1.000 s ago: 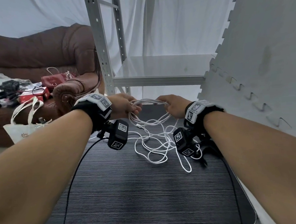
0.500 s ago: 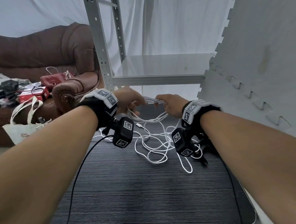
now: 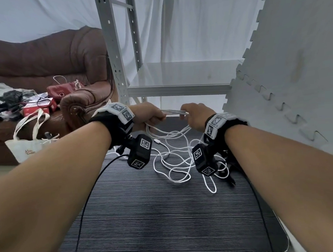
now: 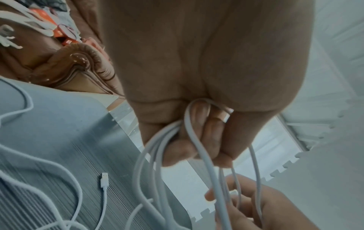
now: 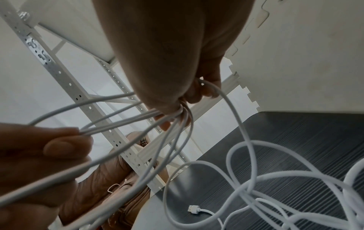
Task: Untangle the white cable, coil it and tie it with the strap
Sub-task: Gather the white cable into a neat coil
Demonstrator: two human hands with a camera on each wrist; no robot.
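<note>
your left hand [image 3: 148,115] and right hand [image 3: 195,115] each clamp several strands of the white cable [image 3: 173,112] stretched between them. the rest lies tangled on the dark table [image 3: 167,219].

Cable [image 3: 175,156] loops on table [image 3: 167,223], sofa [image 3: 41,61] left, shelf [image 3: 178,76] behind

Two hands, the left hand [image 3: 148,115] and the right hand [image 3: 195,115], one white cable [image 3: 175,160] with two plugs showing on the table [image 3: 167,223], one tote bag [image 3: 29,143], one sofa [image 3: 40,59], one metal shelf [image 3: 178,78]
</note>
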